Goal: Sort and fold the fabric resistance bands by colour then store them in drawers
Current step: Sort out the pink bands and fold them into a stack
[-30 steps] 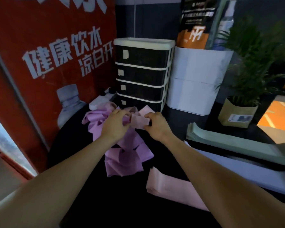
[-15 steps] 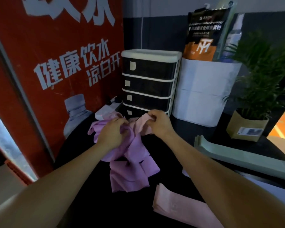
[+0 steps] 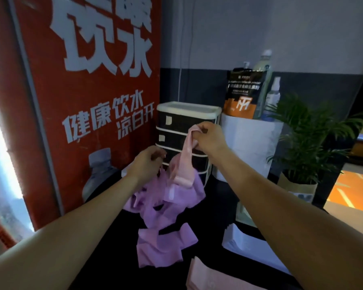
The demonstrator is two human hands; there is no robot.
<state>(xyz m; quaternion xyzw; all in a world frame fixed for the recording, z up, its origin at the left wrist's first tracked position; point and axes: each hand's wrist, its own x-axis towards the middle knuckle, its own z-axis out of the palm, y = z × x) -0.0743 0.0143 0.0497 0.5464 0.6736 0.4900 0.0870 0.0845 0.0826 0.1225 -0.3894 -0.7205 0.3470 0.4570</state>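
Right hand (image 3: 210, 139) lifted pink band (image 3: 186, 155) clear of purple heap (image 3: 166, 216).
Left hand (image 3: 145, 166) pinches purple cloth; drawers (image 3: 182, 130) at 12 o'clock, soft limp fabric.

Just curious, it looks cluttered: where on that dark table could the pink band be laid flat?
Bare tabletop lies between the purple heap and the right forearm. Crowded: by the drawers, where the heap sits, and the front edge, where a folded pink band lies.
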